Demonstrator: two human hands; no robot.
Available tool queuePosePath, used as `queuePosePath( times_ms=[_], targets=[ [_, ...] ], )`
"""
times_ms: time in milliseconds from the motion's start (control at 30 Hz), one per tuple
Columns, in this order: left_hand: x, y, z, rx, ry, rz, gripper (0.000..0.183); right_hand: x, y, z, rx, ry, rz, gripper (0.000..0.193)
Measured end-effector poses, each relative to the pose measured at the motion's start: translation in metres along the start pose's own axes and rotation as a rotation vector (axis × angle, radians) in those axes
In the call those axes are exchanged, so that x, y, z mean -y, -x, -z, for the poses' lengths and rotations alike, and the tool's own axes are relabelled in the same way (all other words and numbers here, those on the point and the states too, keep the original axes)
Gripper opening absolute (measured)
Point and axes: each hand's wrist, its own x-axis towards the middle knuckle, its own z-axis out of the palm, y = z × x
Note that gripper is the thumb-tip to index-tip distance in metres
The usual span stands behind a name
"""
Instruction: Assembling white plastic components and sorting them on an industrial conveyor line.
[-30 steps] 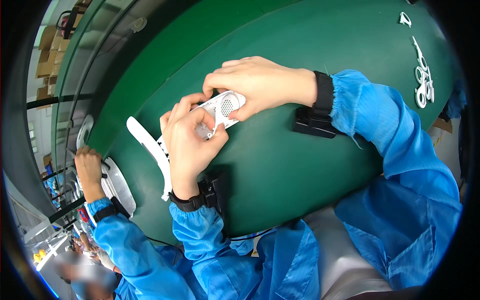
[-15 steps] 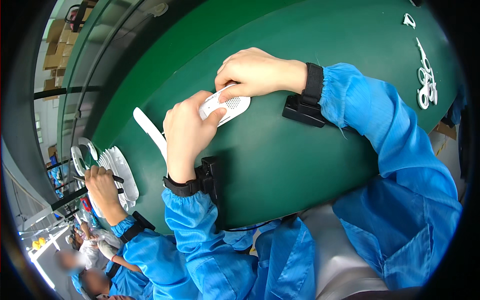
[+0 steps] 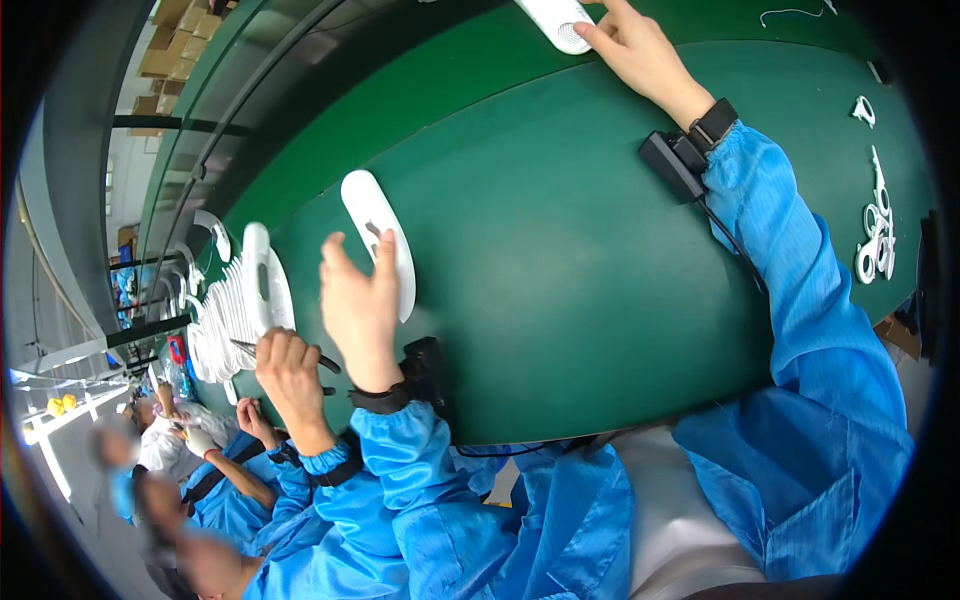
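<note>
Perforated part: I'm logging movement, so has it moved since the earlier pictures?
Yes: the perforated part has moved farther away, crossing the table seam, in the right hand.

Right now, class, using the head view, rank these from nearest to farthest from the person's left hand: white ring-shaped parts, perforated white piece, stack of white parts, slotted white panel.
1. Slotted white panel: right by the left hand.
2. Stack of white parts: to its left.
3. Perforated white piece: up and right, in the right hand.
4. White ring-shaped parts: far right.
</note>
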Motion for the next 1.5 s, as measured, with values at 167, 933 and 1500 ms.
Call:
queuePosePath(
  times_ms=[167,933,1500],
  targets=[
    [-0.005,-0.001,-0.007,0.150,-0.023,-0.098,0.055,-0.021,-0.005,-0.019,-0.100,-0.112,0.272,0.028],
    [-0.025,-0.047,-0.047,-0.295,0.074,-0.593,0.014,-0.160,0.204,0.285,-0.245,0.860,-0.494,0.053],
    [-0.052,-0.044,-0.027,0.131,0.185,-0.623,0.019,-0.143,0.274,0.276,-0.367,0.569,-0.537,0.033]
  ],
)
